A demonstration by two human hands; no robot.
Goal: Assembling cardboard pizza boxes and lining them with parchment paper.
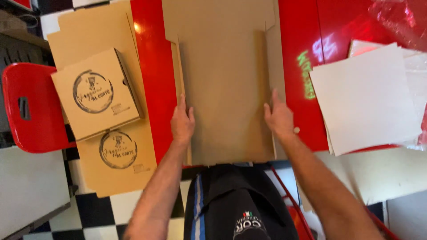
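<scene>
The left hand (pixel 182 122) lay flat on the left edge of a flat cardboard blank (pixel 224 84), fingers pressed together and pointing to the far side, thumb a little apart on the right. It rested right beside a narrow folded side flap (pixel 176 66) that ran along the blank's left edge. The right hand (pixel 279 116) lay on the blank's right edge, fingers close together and pointing far, the palm down over the fold line of the right flap (pixel 275 62). Neither hand pinched anything; both pressed on the card. The two hands were well apart, with the bare middle of the blank between them.

The blank lay on a glossy red table (pixel 155 75), its near edge reaching the table's near edge, just in front of the person's dark apron (pixel 235 200). To the left, a folded box (pixel 95 93) with a round dark stamp on its lid sat on a stack of flat brown blanks (pixel 118 155), the topmost showing the same stamp nearer the person. Further left stood a red chair (pixel 26 109). To the right of the right hand, apart from the blank, lay a pile of white sheets (pixel 364 98), with crumpled clear plastic (pixel 400 20) at the far right corner. A black-and-white checked floor (pixel 93 213) showed below the table edge.
</scene>
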